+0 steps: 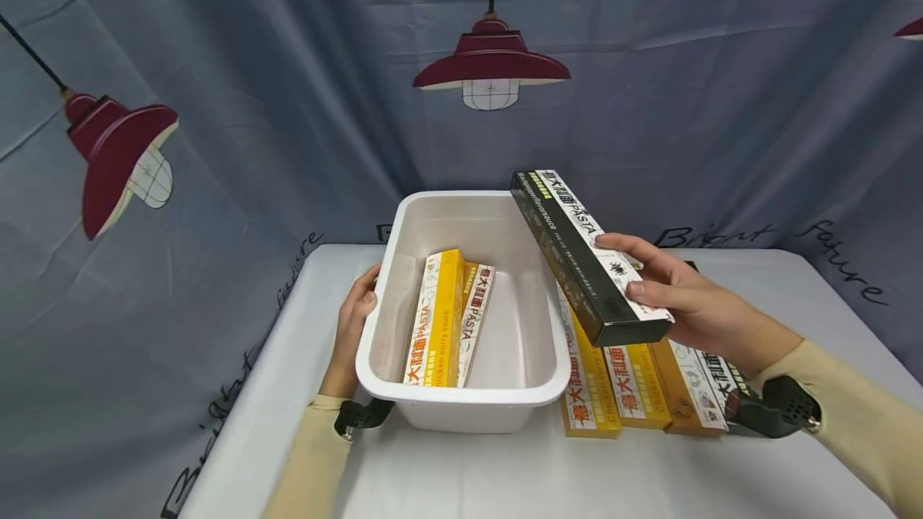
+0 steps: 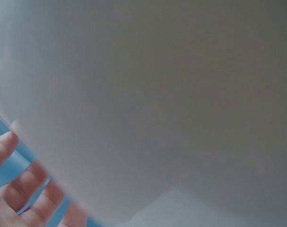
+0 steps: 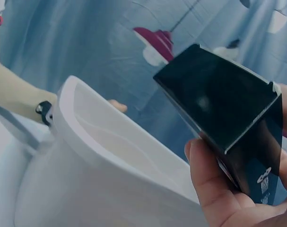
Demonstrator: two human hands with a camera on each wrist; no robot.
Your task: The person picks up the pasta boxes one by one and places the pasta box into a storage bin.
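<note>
My right hand point(image 1: 685, 295) grips a black-and-white pasta box point(image 1: 577, 255) near its close end, thumb on one side and fingers on the other. The box slants above the right rim of a white plastic bin point(image 1: 461, 395); its dark end point(image 3: 219, 94) faces the right wrist camera. My left hand point(image 1: 353, 327) rests against the outside of the bin's left wall, its fingers point(image 2: 25, 187) touching under the rim. Inside the bin, a yellow chicken curry pasta box point(image 1: 436, 319) leans on the left side, with another yellow-and-white pasta box point(image 1: 476, 311) beside it.
Several more boxes lie on the white table to the right of the bin: yellow boxes point(image 1: 591, 391), point(image 1: 638, 391), an orange-brown one point(image 1: 688, 391) and a partly hidden black one. A grey-blue curtain point(image 1: 310, 102) printed with lamps hangs behind the table.
</note>
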